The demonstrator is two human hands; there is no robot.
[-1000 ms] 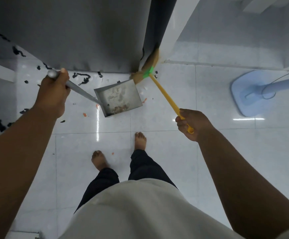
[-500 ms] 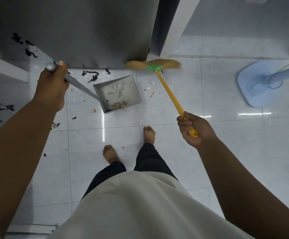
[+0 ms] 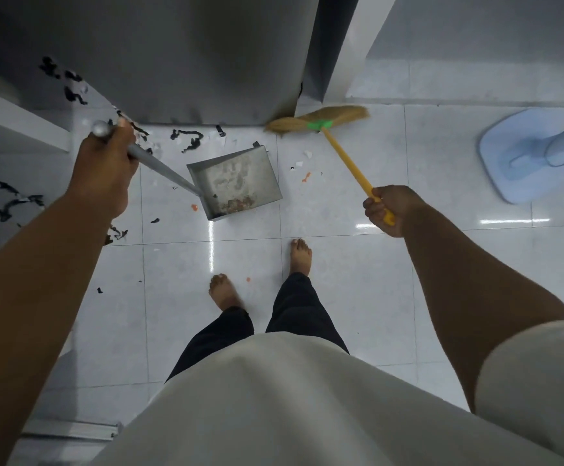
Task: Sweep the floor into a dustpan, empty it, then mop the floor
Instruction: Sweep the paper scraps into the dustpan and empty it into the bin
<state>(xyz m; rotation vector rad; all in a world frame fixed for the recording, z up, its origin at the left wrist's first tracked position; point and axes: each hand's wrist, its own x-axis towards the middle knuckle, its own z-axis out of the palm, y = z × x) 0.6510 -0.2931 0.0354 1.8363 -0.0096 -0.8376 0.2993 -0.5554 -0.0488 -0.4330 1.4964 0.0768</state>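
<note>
A white tiled floor (image 3: 358, 297) is recorded, bounded at the top of the frame by a grey panel (image 3: 173, 62). At upper left, the left grip (image 3: 104, 173) is closed round the top of the grey dustpan handle (image 3: 163, 171). The metal dustpan (image 3: 237, 178) is located at centre frame, with a small heap of debris (image 3: 237, 205) along its lower edge. At centre right, the right grip (image 3: 388, 210) is closed round the end of the yellow broom handle (image 3: 346, 161). The straw bristles (image 3: 317, 121) are placed at the foot of the panel, above and right of the dustpan and apart from it. Black scraps (image 3: 186, 141) are noted above the dustpan, and an orange scrap (image 3: 306, 177) just to its right. A pale blue stand base (image 3: 522, 156) is noted at upper right.
</note>
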